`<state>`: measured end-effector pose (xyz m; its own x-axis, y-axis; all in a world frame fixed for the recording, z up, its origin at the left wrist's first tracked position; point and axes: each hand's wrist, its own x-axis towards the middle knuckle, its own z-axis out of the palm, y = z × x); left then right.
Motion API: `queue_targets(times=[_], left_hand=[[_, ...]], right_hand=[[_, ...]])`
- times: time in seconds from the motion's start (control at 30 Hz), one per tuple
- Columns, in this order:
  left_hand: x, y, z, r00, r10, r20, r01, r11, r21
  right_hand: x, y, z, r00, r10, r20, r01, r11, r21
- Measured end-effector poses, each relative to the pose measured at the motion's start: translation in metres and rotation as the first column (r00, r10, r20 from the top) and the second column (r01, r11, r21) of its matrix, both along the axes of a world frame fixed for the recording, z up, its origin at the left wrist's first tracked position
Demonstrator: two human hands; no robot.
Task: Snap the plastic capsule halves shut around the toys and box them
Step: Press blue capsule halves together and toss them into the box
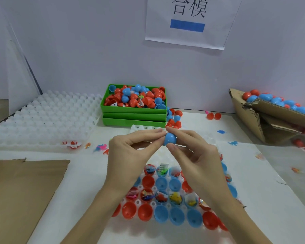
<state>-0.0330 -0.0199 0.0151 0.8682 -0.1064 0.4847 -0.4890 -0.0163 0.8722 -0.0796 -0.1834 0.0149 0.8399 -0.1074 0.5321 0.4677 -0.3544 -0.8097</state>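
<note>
A blue capsule (169, 139) is held in the air above the table's middle. My right hand (192, 154) pinches it between thumb and forefinger. My left hand (132, 150) touches its left side with straight fingertips. Below my hands lies a white holder tray (139, 202) with several open red and blue capsule halves (161, 213); some hold small toys (175, 198). A cardboard box (271, 118) at the right holds several closed capsules (275, 101).
Stacked green bins (134, 118) at the back centre hold loose capsule halves. A stack of empty white trays (44, 118) stands at the left. A flat cardboard sheet (19, 194) lies front left. Small toy figures (101, 147) and loose halves are scattered on the table.
</note>
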Motion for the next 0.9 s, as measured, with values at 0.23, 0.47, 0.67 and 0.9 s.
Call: queue_targets(times=[0.23, 0.47, 0.67, 0.9], left_hand=[[-0.0020, 0.0018, 0.0081, 0.989, -0.142, 0.037, 0.140, 0.989, 0.056], [0.0010, -0.0032, 0.0009, 0.983, -0.072, 0.169, 0.031, 0.972, 0.234], [0.0022, -0.0021, 0.0006, 0.962, 0.016, 0.273, -0.080, 0.971, 0.223], [-0.0018, -0.0057, 0.0006, 0.994, 0.029, 0.106, -0.033, 0.999, 0.037]], right_hand=[[0.0003, -0.0032, 0.0019, 1.000, -0.007, -0.003, 0.008, 0.997, 0.083], [-0.0012, -0.0015, 0.0024, 0.999, -0.019, -0.027, 0.023, 0.990, 0.137], [-0.0023, 0.0012, 0.0006, 0.999, -0.018, -0.027, 0.022, 0.988, 0.156], [-0.0014, 0.0044, 0.0005, 1.000, -0.008, -0.015, 0.010, 0.990, 0.143]])
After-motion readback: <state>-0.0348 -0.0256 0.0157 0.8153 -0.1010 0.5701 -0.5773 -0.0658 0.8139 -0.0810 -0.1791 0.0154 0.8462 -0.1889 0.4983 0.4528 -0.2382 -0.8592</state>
